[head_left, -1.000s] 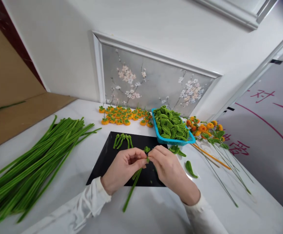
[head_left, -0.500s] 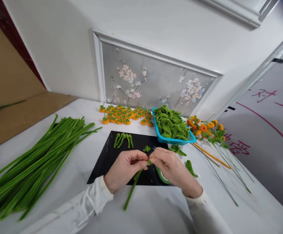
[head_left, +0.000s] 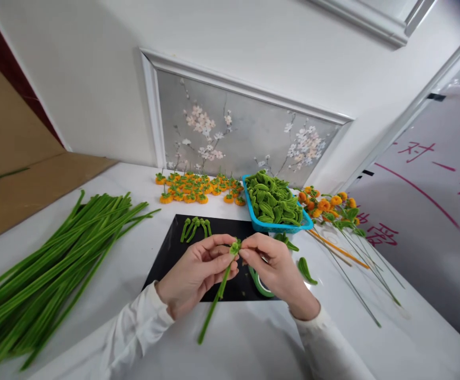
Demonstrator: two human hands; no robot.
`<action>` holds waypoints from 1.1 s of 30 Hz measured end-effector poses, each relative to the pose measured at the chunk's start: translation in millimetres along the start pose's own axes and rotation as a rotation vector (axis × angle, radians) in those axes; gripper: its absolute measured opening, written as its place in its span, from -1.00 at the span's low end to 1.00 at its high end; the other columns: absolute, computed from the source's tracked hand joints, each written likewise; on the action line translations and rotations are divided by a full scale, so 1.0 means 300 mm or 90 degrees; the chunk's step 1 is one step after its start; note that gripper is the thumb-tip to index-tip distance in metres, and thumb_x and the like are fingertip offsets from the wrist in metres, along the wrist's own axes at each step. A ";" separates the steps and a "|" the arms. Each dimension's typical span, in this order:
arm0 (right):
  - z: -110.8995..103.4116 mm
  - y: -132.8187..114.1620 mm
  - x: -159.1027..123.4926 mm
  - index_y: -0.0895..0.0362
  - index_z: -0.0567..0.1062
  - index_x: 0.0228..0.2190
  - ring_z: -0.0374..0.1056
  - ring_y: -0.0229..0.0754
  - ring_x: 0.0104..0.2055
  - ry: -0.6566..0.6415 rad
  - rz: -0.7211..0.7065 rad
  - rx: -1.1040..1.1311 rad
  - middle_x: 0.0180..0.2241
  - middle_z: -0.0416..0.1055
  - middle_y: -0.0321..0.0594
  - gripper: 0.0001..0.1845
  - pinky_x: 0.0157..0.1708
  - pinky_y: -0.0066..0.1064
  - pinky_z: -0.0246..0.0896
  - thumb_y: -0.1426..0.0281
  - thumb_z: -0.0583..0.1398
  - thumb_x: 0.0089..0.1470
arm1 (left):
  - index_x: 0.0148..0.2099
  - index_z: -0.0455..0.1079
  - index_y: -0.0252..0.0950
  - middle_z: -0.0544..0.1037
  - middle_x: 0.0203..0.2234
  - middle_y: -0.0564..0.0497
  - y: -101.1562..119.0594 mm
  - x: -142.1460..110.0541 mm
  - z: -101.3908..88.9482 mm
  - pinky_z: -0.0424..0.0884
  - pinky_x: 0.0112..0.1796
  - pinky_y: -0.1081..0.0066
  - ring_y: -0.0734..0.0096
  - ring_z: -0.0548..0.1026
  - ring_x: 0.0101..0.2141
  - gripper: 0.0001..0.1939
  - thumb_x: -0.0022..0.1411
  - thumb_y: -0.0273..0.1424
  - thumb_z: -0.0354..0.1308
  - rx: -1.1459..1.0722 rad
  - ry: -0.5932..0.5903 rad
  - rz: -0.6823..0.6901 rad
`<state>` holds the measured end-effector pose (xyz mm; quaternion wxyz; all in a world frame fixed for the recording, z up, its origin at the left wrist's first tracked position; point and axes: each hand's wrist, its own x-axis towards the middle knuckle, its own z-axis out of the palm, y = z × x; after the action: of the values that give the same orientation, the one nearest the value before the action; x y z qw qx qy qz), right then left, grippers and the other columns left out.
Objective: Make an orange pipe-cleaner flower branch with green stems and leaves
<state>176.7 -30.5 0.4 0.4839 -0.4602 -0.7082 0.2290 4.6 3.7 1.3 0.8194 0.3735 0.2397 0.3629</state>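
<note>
Left hand point(head_left: 198, 270): grip closed on a green stem point(head_left: 210, 315) near its looped head, over the black mat point(head_left: 165, 261). Right hand point(head_left: 273, 266): fingertips pinched beside the head, contents unclear. That piece appears unfinished; several bent pieces point(head_left: 192, 231) seem formed. Loose stems point(head_left: 63, 253) appear unworked.

Blossom panel point(head_left: 249, 126) on white wall point(head_left: 95, 79); cardboard point(head_left: 11, 116) left; red-marked board point(head_left: 423, 227) right.
</note>
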 end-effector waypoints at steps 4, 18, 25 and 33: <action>0.002 -0.002 -0.004 0.12 0.42 -0.28 0.29 -0.29 -0.45 0.007 -0.004 -0.002 -0.43 0.39 -0.28 -0.90 -0.43 -0.47 0.20 0.42 0.12 0.13 | -0.23 0.49 -0.30 0.54 -0.44 0.07 -0.004 0.000 -0.002 0.50 -0.30 0.50 0.53 0.54 -0.45 -0.76 -0.02 -0.51 0.36 0.006 -0.018 -0.008; 0.005 -0.032 -0.008 0.15 0.36 -0.43 0.22 -0.29 -0.43 -0.006 -0.098 -0.104 -0.46 0.29 -0.28 -0.86 -0.44 -0.45 0.11 0.51 0.06 0.15 | -0.31 0.36 -0.28 0.47 -0.47 0.11 -0.006 0.005 -0.014 0.49 -0.29 0.45 0.51 0.54 -0.43 -0.89 0.12 -0.49 0.25 0.055 -0.101 -0.007; 0.020 -0.036 -0.012 0.15 0.39 -0.36 0.29 -0.25 -0.32 0.032 -0.183 -0.106 -0.37 0.35 -0.19 -0.86 -0.32 -0.44 0.22 0.53 0.05 0.17 | -0.30 0.40 -0.26 0.44 -0.41 0.12 -0.006 0.005 -0.015 0.50 -0.33 0.49 0.57 0.49 -0.44 -0.90 0.11 -0.47 0.26 0.056 -0.076 0.046; 0.025 -0.031 -0.016 0.12 0.39 -0.32 0.30 -0.29 -0.42 0.004 -0.040 -0.022 -0.44 0.35 -0.28 -0.89 -0.41 -0.46 0.22 0.45 0.06 0.18 | -0.36 0.44 -0.29 0.43 -0.40 0.08 0.005 0.006 -0.008 0.41 -0.28 0.58 0.55 0.40 -0.35 -0.88 0.01 -0.50 0.32 0.108 -0.059 0.144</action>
<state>166.5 -38.1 2.2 0.4851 -0.4472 -0.7245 0.1996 3.5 6.7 0.9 0.7492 0.4820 0.1880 0.4135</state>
